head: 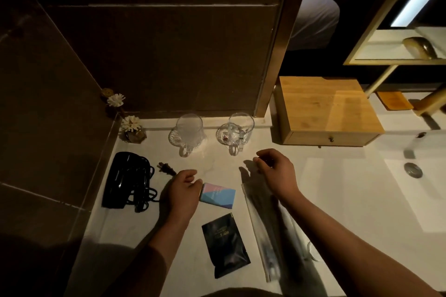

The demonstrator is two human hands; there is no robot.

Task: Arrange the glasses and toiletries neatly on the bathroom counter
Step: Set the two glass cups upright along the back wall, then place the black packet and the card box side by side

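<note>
Two clear glass mugs stand at the back of the white counter, the left mug and the right mug, each on a glass coaster. My left hand rests on the counter, its fingertips touching the left edge of a small blue and pink box. My right hand hovers with curled fingers over the top end of a long clear-wrapped toothbrush packet. Something small and dark may sit at its fingertips; I cannot tell. A black sachet lies near the front edge.
A black hair dryer with coiled cord and plug lies at the left by the dark tiled wall. A flower diffuser fills the back corner. A wooden drawer box stands back right, beside the sink basin and drain.
</note>
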